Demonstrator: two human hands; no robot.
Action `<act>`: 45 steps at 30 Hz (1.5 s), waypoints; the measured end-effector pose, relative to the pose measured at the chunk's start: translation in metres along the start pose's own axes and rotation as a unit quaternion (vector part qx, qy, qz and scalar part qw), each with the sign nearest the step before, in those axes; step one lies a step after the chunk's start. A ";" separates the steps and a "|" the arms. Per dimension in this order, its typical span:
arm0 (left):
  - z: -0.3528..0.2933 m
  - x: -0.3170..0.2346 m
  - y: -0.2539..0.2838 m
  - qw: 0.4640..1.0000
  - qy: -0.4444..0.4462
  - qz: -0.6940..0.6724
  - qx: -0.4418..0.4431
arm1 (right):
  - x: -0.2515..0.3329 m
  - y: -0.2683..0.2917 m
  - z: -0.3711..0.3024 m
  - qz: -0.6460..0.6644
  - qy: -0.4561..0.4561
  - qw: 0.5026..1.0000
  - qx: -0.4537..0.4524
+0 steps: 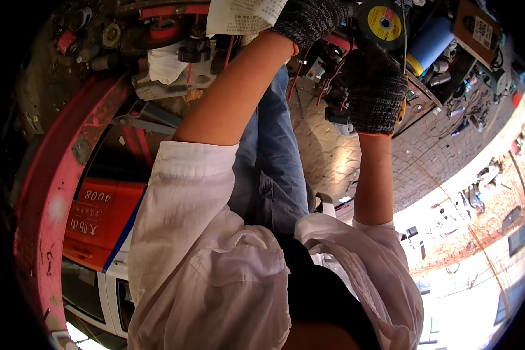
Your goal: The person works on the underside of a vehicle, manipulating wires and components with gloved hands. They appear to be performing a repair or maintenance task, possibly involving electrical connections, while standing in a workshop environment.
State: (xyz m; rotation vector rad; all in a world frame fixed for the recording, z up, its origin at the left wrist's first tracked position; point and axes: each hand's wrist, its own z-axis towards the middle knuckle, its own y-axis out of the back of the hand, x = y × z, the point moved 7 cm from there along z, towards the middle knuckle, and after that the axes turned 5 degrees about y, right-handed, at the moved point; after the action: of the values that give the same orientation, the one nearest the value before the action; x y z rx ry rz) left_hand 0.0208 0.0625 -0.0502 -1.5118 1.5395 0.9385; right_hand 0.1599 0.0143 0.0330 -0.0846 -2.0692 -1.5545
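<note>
Both my hands wear dark grey knitted gloves with orange cuffs. My left hand (pixel 312 22) reaches to the top edge, its fingers dark and partly cut off, so their grip does not show. A printed sheet of paper (pixel 242 17) lies beside its wrist. My right hand (pixel 376 93) is curled closed, knuckles up; what it grips is mostly hidden, with a bit of yellow showing beside the wrist. Just beyond it is a round abrasive disc (pixel 384 23), black with a yellow label and a metal centre. Whether the disc is joined to what I grip, I cannot tell.
A blue cylinder (pixel 434 44) and a cardboard box (pixel 473 32) stand at the right among loose metal parts. Left are a white cloth bundle (pixel 168 63), a black knob (pixel 195 50) and a pink-red metal beam (pixel 46 204). An orange-and-white vehicle (pixel 102 224) stands behind the beam.
</note>
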 end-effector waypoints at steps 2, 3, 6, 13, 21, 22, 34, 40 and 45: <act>0.000 -0.001 0.001 0.999 -0.016 0.034 -0.016 | -0.003 -0.002 0.000 0.009 -0.013 1.000 0.008; -0.001 -0.001 0.001 0.999 -0.019 0.036 -0.021 | -0.005 -0.003 0.000 0.014 -0.019 1.000 0.012; -0.002 -0.002 0.000 0.999 -0.027 0.039 -0.027 | -0.008 -0.005 -0.002 0.053 -0.036 0.998 0.009; -0.005 -0.005 0.003 0.985 -0.082 0.120 -0.094 | -0.014 -0.010 -0.015 0.014 0.022 0.999 -0.025; 0.004 -0.005 0.005 0.984 -0.025 0.175 -0.017 | -0.018 -0.014 -0.031 0.089 -0.046 0.995 -0.018; 0.000 -0.010 0.006 0.980 -0.035 0.193 -0.024 | -0.018 -0.014 -0.033 0.100 -0.067 0.993 -0.013; 0.007 0.006 0.005 0.992 0.007 0.116 0.042 | -0.026 -0.003 -0.037 0.131 -0.057 0.989 -0.024; 0.010 0.005 0.006 0.988 -0.006 0.143 0.052 | -0.050 -0.002 -0.050 0.315 -0.146 0.937 -0.034; 0.011 0.006 0.003 0.993 -0.009 0.056 0.102 | -0.031 0.000 -0.042 0.311 -0.078 0.943 -0.086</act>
State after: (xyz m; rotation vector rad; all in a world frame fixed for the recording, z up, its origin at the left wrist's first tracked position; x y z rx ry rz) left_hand 0.0181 0.0698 -0.0602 -1.2811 1.6679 0.8261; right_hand 0.2022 -0.0158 0.0264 -0.8644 -1.7593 -1.3403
